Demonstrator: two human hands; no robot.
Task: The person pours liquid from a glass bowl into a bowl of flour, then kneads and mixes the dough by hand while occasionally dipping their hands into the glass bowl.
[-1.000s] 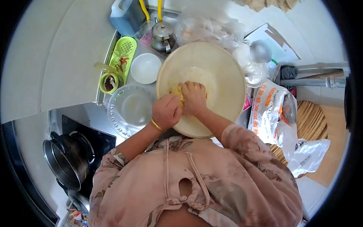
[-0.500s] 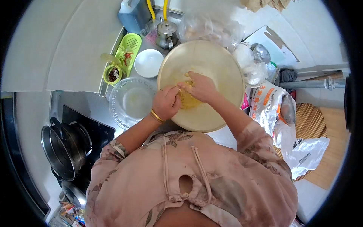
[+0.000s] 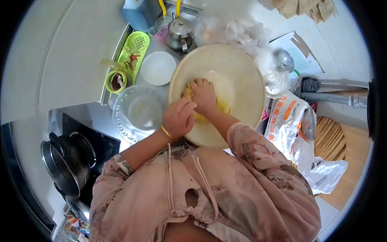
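A wide cream basin (image 3: 246, 80) stands in front of me with a lumpy yellow dough-like mass (image 3: 223, 106) in it. My right hand (image 3: 202, 96) is inside the basin, its fingers curled over the left part of the yellow mass. Over the basin's near left rim is my left hand (image 3: 178, 119), closed with its fingertips pinched together beside my right wrist. Whatever those fingertips hold, if anything, is hidden. A gold bangle circles my left wrist. To the left, a clear scalloped bowl (image 3: 128, 115) sits close to my left hand.
A white bowl (image 3: 158, 68), a green tray (image 3: 134, 46) and an open jar (image 3: 116, 81) stand at the left. Behind are a metal kettle (image 3: 179, 34) and plastic bags (image 3: 229, 32). A pot (image 3: 66, 165) rests on the black cooktop; a printed bag (image 3: 282, 117) lies right.
My right hand has turned over and come down onto the yellow mass, its fingers closing over it. My left hand has moved slightly nearer me and stays pinched. The view has shifted a little.
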